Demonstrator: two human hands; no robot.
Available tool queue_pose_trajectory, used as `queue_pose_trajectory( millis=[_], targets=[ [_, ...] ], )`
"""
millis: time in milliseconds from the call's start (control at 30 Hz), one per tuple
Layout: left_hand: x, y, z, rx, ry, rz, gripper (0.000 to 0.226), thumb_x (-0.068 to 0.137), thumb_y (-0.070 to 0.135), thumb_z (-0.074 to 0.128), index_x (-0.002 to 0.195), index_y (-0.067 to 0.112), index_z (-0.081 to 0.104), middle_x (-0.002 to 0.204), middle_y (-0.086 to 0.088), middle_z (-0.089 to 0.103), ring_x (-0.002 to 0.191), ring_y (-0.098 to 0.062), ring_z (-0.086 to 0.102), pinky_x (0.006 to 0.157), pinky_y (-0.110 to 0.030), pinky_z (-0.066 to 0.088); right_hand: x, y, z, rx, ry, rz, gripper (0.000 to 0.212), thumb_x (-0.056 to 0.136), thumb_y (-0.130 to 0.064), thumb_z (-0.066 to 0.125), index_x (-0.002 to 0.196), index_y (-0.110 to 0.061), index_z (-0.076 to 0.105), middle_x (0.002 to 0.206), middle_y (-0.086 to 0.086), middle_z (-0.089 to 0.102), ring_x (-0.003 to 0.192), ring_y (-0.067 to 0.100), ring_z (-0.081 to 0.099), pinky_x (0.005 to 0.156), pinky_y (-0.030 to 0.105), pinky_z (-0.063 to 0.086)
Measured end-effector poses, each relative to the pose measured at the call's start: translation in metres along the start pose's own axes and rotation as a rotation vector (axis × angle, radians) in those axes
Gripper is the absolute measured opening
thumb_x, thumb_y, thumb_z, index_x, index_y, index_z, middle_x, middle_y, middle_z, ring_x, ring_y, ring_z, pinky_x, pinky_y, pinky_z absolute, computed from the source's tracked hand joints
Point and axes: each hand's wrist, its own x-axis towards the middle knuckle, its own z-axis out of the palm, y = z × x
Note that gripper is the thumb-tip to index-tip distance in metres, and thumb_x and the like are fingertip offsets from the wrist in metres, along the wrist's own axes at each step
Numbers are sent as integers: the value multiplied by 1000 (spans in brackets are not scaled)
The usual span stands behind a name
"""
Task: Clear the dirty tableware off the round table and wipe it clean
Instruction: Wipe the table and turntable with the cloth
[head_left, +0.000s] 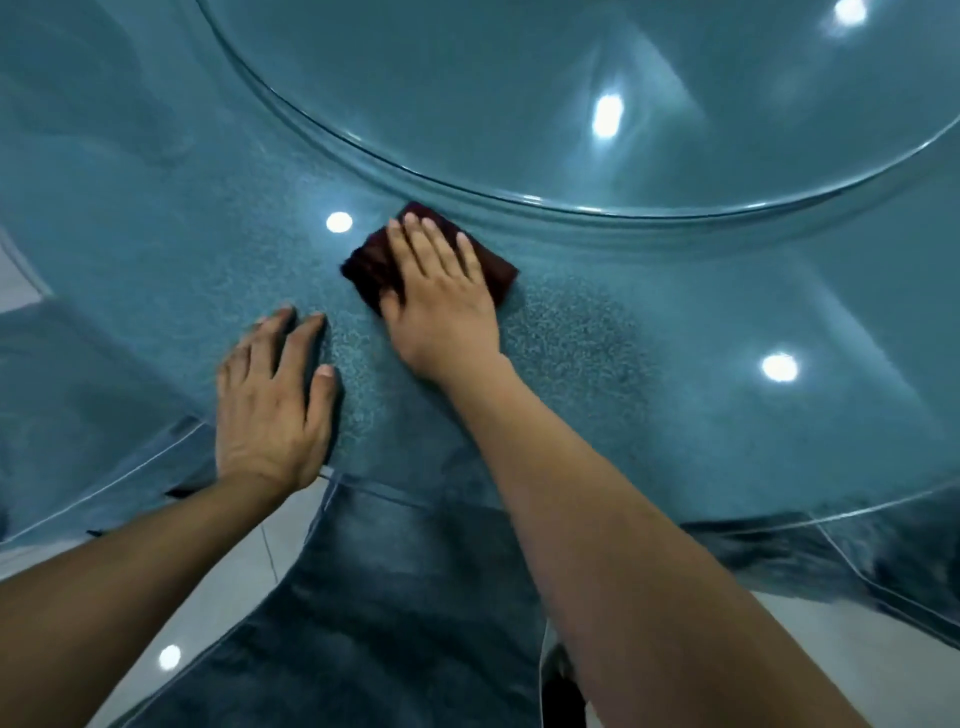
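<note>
A folded dark red cloth (496, 267) lies on the blue speckled round table (597, 353), just in front of the raised glass turntable (519, 104). My right hand (441, 301) presses flat on the cloth with straight fingers, covering most of it. My left hand (275, 400) rests flat on the table near its front edge, to the left of the cloth, fingers straight and holding nothing. No tableware shows in this view.
The glass turntable's rim (363, 150) curves across the far side, right behind the cloth. The tablecloth's clear cover hangs over the front edge (857, 512). A white tiled floor (218, 613) lies below, beside my dark clothing (405, 597).
</note>
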Motion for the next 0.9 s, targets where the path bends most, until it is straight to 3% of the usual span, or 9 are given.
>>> queue_pose_trajectory(
  millis=[100,200,300,367,533,633,733,900],
  targets=[
    [-1,1,-2,-16,9,11,55,98,40,32,148,19,43,155,-14,38,137,-41,38,113,-57,30,-37,85,-29,-61,115,256,71,91,-42,34,156,-15,29,163,5,27,151,20,22,124,42,8],
    [0,0,0,-14,21,11,54,98,39,35,147,18,44,154,-15,39,134,-41,39,112,-56,30,-82,162,-59,-133,149,529,74,91,-45,25,158,-15,23,165,7,22,152,22,17,124,46,8],
    [-1,-1,0,-8,27,19,54,98,39,34,147,18,43,154,-15,38,135,-41,39,112,-55,29,-89,162,-61,-129,164,741,76,91,-44,24,159,-12,16,166,8,15,154,21,11,124,48,5],
    [-1,-2,0,0,32,21,54,98,39,34,147,19,43,154,-14,38,136,-40,38,113,-55,28,-72,115,-46,-98,154,706,78,90,-43,28,159,-10,13,166,9,13,154,22,10,124,48,3],
    [-1,-5,3,16,41,27,54,98,39,32,145,16,45,153,-14,40,136,-40,39,114,-55,29,-44,-48,3,-19,26,196,73,94,-41,37,159,-12,19,166,6,16,154,19,9,124,45,1],
    [1,-3,3,25,41,33,54,98,39,30,143,14,45,152,-14,40,134,-40,40,113,-55,30,-54,-52,4,-13,-25,69,68,98,-42,37,158,-16,22,166,3,19,153,16,12,124,42,0],
    [0,0,1,6,38,24,52,99,40,30,144,19,45,153,-13,39,135,-38,38,114,-53,27,-94,12,-17,-39,18,171,68,96,-40,36,158,-18,22,165,2,21,153,17,14,125,42,3],
    [0,0,2,3,33,30,52,99,43,29,144,20,45,153,-13,38,135,-39,37,115,-55,26,-181,148,-74,-117,82,634,72,93,-44,25,160,-19,13,167,4,12,154,19,8,125,45,3]
  ],
)
